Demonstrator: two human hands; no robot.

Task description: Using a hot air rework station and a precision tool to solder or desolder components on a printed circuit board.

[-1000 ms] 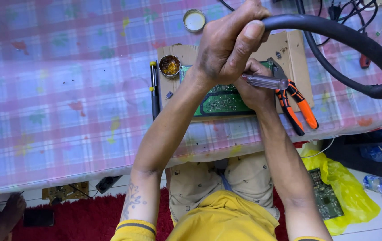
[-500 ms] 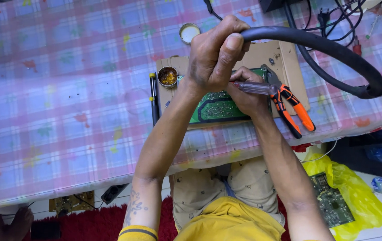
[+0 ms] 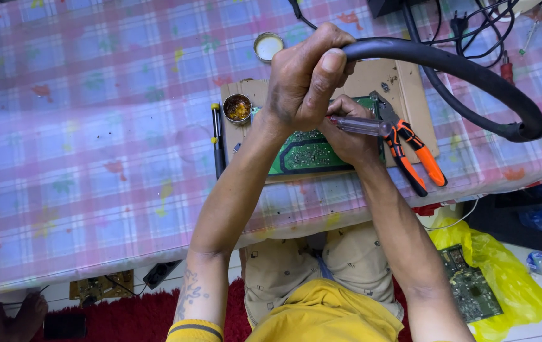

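Hands unmoved: left hand [image 3: 302, 76] grips hose [image 3: 467, 73], hiding board [image 3: 309, 152]; right hand [image 3: 347, 136] clasps screwdriver [image 3: 359, 125].

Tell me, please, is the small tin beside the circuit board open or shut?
Open: the tin has no lid on, and its amber contents show from above.

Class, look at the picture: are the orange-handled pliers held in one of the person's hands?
No, the orange-handled pliers lie on the cardboard sheet, beside the right hand.
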